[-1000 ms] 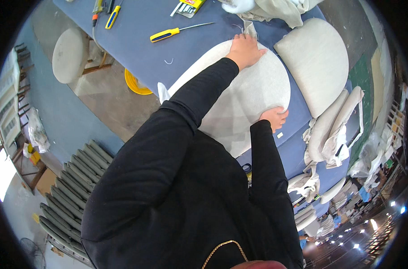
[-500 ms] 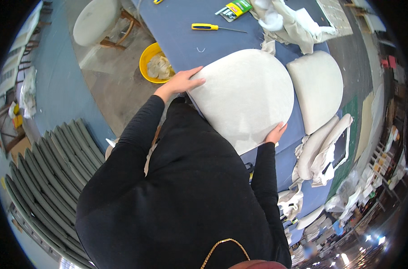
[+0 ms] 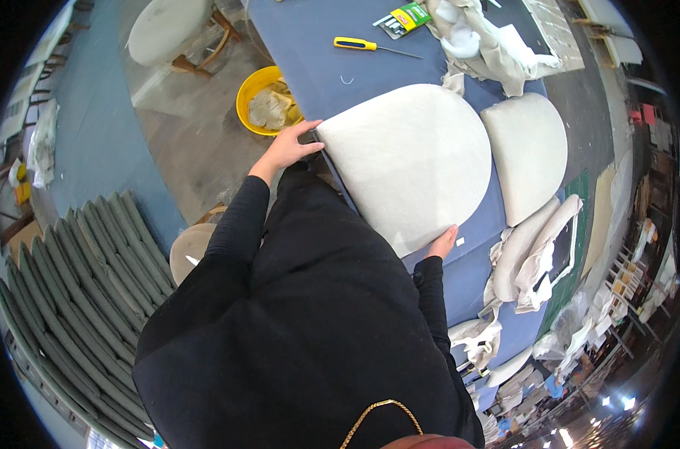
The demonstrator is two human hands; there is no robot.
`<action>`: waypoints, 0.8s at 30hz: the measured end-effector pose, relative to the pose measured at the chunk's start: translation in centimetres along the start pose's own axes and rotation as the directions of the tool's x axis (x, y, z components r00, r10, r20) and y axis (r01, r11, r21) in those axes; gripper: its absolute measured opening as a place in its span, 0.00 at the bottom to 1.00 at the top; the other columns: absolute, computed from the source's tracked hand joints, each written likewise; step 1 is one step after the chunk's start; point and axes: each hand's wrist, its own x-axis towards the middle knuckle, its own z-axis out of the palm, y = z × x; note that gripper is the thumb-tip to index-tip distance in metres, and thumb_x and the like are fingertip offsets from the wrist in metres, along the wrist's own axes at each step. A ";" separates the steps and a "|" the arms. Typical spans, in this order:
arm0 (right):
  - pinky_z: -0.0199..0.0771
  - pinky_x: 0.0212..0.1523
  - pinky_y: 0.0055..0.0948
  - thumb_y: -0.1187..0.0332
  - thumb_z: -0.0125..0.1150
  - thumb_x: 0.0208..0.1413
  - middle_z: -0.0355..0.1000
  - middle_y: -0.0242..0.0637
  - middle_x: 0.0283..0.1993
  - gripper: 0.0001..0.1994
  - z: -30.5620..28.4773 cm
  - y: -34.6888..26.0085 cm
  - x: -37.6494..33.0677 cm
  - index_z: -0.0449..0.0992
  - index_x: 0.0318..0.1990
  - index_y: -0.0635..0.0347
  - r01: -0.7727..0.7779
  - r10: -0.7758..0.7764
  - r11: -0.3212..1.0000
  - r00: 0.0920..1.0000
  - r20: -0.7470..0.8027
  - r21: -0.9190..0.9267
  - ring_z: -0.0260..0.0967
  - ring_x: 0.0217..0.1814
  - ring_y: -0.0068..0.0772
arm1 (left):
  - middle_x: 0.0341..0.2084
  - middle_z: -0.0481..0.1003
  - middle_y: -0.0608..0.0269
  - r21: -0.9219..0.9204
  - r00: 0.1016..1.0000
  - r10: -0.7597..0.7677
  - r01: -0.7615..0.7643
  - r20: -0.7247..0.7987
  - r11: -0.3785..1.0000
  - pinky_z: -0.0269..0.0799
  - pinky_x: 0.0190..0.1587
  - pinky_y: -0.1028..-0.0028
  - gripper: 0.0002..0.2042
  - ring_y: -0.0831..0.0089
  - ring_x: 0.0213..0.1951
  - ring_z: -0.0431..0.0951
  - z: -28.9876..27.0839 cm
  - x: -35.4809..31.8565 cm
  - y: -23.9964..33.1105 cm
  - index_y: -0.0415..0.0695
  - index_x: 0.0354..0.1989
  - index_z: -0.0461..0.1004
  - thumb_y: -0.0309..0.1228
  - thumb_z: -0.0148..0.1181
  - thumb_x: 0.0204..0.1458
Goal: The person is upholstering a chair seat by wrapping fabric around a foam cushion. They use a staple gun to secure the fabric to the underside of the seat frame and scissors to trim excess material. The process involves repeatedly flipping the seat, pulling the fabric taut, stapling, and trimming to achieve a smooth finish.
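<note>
A pale, rounded upholstered chair seat [image 3: 415,157] lies on the blue-covered table, its near edge close to my body. My left hand [image 3: 289,148] grips its left corner, with thumb and fingers at the edge. Against the near right edge, my right hand [image 3: 443,242] has its fingers closed on the rim. The undersides of both grips are hidden. A second pale seat [image 3: 529,157] lies just to the right. Beyond the held seat is a yellow-handled screwdriver [image 3: 356,44].
Cream fabric [image 3: 497,49] and a green-and-yellow packet [image 3: 405,19] lie at the table's far side. More fabric-covered pads [image 3: 519,258] lie to the right. A yellow bucket [image 3: 244,105] with scraps stands on the floor at left. Rows of grey-green cushions [image 3: 86,277] stand near left.
My left hand has drawn back from the seat's top to its corner edge. My right hand has shifted slightly nearer along the rim. The seat stays in about the same place.
</note>
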 end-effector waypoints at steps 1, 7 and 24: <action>0.53 0.83 0.39 0.44 0.41 0.81 0.59 0.56 0.83 0.39 -0.1 -0.1 0.1 0.58 0.80 0.74 -0.009 0.009 1.000 1.000 -0.006 0.018 0.57 0.85 0.50 | 0.72 0.74 0.53 -0.012 0.999 -0.035 0.035 0.015 0.999 0.61 0.78 0.62 0.34 0.59 0.75 0.70 0.2 -0.1 0.0 0.46 0.75 0.73 0.43 0.73 0.61; 0.54 0.83 0.41 0.48 0.39 0.81 0.61 0.58 0.81 0.35 1.2 1.5 1.4 0.60 0.78 0.74 -0.047 0.048 0.999 0.994 -0.103 0.016 0.58 0.84 0.54 | 0.75 0.70 0.52 0.049 1.000 0.027 -0.026 -0.015 0.998 0.57 0.80 0.59 0.33 0.54 0.79 0.63 0.3 -0.1 1.0 0.48 0.74 0.74 0.44 0.73 0.61; 0.48 0.77 0.76 0.40 0.44 0.75 0.48 0.59 0.86 0.39 8.3 -13.6 5.8 0.50 0.86 0.46 -0.015 -0.196 0.706 0.957 -0.216 -0.708 0.43 0.88 0.62 | 0.71 0.67 0.38 0.712 0.962 0.262 -0.130 -0.078 0.690 0.64 0.69 0.44 0.52 0.40 0.67 0.71 17.0 19.0 15.4 0.30 0.74 0.62 0.68 0.61 0.58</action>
